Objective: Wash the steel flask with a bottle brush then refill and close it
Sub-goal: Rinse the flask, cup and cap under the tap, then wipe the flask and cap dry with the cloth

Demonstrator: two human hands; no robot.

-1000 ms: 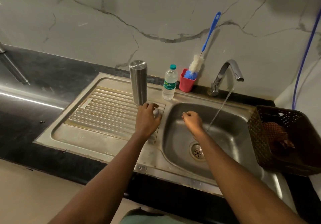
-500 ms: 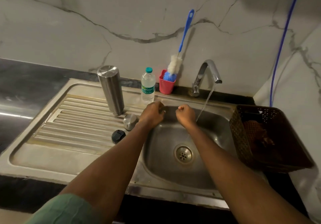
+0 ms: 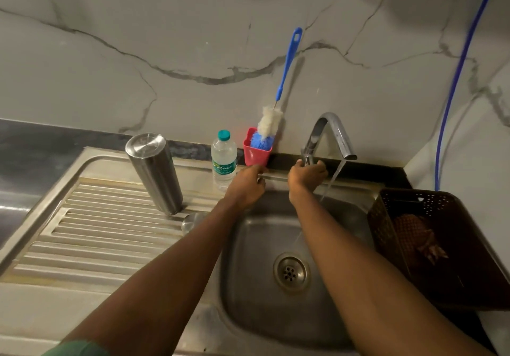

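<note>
Grips tap (image 3: 332,127) w/ R hand (image 3: 305,175), fingers curled round its base; water running just right of it. Has L hand (image 3: 245,187) at cup (image 3: 255,155) foot, can't tell if holding. Brush (image 3: 269,122) upright in cup, just beyond L hand. Flask (image 3: 154,174) upside down on drainer (image 3: 96,231), well left of L hand; bottle (image 3: 223,160) just left of fingertips, steel cap (image 3: 191,222) by L forearm

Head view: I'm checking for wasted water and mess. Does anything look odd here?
Water runs from the chrome tap into the steel sink basin with nothing under it; the right hand grips the tap's base. The blue-handled bottle brush leans tilted in the small red cup. Nothing looks spilled or damaged.
</note>
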